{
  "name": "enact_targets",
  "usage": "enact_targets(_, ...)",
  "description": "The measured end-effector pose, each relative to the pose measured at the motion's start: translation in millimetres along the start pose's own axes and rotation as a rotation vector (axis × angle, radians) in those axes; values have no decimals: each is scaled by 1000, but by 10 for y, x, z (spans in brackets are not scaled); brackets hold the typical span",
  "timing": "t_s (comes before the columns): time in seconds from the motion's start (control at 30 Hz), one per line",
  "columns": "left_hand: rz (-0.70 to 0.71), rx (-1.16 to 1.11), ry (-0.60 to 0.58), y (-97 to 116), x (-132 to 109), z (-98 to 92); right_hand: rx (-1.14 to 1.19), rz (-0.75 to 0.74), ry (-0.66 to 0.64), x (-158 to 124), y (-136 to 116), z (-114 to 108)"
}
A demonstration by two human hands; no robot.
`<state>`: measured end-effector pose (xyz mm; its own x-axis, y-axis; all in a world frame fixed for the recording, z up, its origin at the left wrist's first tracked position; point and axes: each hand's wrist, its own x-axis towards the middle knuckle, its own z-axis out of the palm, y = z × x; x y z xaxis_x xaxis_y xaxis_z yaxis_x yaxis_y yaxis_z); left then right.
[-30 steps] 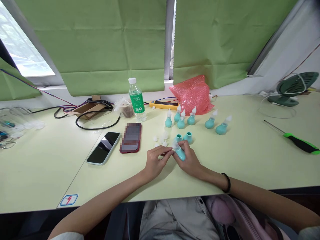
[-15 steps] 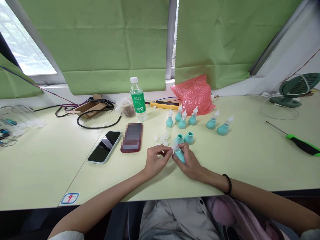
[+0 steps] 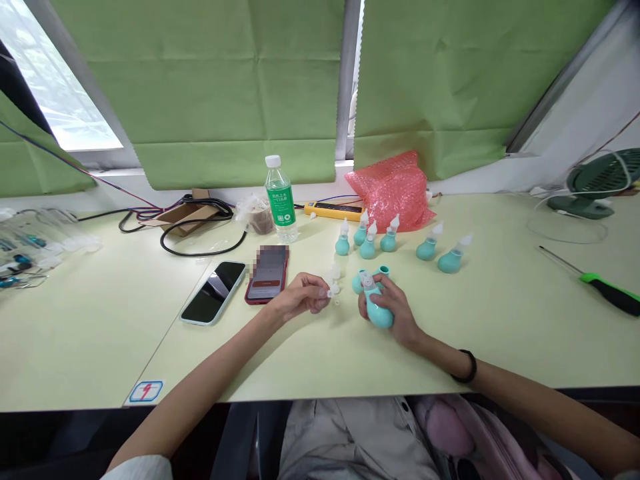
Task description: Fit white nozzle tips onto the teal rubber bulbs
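My right hand (image 3: pixel 397 312) is wrapped round a teal nasal aspirator bulb (image 3: pixel 380 313), tilted so that its clear collar (image 3: pixel 369 281) points up and left. At the pile of small white parts, the fingertips of my left hand (image 3: pixel 304 295) pinch a small translucent white piece (image 3: pixel 331 293). More small white parts (image 3: pixel 335 272) lie just beyond those fingertips. Two teal bulbs, partly hidden, stand behind the held one; the right one (image 3: pixel 384 271) has an open neck. Farther back, several assembled aspirators (image 3: pixel 367 248) stand upright with white tips, two more sitting to the right.
Left of my hands lie a pale-edged phone (image 3: pixel 213 293) and a red-cased phone (image 3: pixel 265 283). Behind are a water bottle (image 3: pixel 281 203), a yellow meter (image 3: pixel 334 211), red bubble wrap (image 3: pixel 395 193) and a black cable (image 3: pixel 200 255). A screwdriver (image 3: pixel 595 280) and green fan (image 3: pixel 595 180) are on the right.
My hands have come apart. The left has moved away from the bulb's collar to the small white parts; the right has shifted rightward, turning the bulb.
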<state>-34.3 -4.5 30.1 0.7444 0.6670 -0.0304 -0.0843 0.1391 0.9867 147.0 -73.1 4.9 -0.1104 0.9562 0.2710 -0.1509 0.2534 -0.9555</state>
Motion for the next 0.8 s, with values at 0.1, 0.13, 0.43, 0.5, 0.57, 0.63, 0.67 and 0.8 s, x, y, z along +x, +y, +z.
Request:
enact_targets(0.1,117,592,149,33,17,-101,-137,-25,11,-13,-3,-16)
enact_targets(0.13,163,814,194,30,25,-127,-206,-37,6,-26,-6,-8)
enact_targets(0.43,320,1350,289,-63,77,-210,-710,-228,3,-50,19,80)
enact_targets(0.5,331,1357,315,-91,92,-207,-737,-255,-13,-48,9,81)
enact_targets(0.57,311,1376,320,-121,105,-203,-754,-263,-23,-51,-7,80)
enact_targets(0.63,290,1383,326,-132,105,-192,-773,-256,-33,-57,-25,80)
enact_targets(0.67,294,1376,342,-125,96,-179,-786,-252,-38,-59,-36,82)
enact_targets(0.8,381,1285,448,-51,11,-34,-858,-249,-80,-66,-52,112)
